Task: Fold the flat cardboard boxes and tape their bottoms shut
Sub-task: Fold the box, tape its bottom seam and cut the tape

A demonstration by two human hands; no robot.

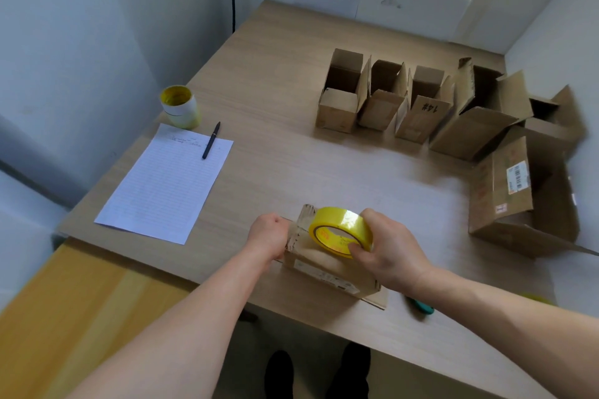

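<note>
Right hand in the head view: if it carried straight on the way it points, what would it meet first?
Probably the left hand, gripping the cardboard box end just beyond the tape roll the right hand holds; depth is unclear.

From the near box (324, 269), bare table (291, 165) ran open toward twelve o'clock as far as the wall (405, 10). A row of open boxes (385, 100) stood at one o'clock, and a larger box (505, 197) blocked two to three. At ten and eleven lay paper (162, 185), a pen (210, 140) and stacked tape rolls (180, 106).
</note>
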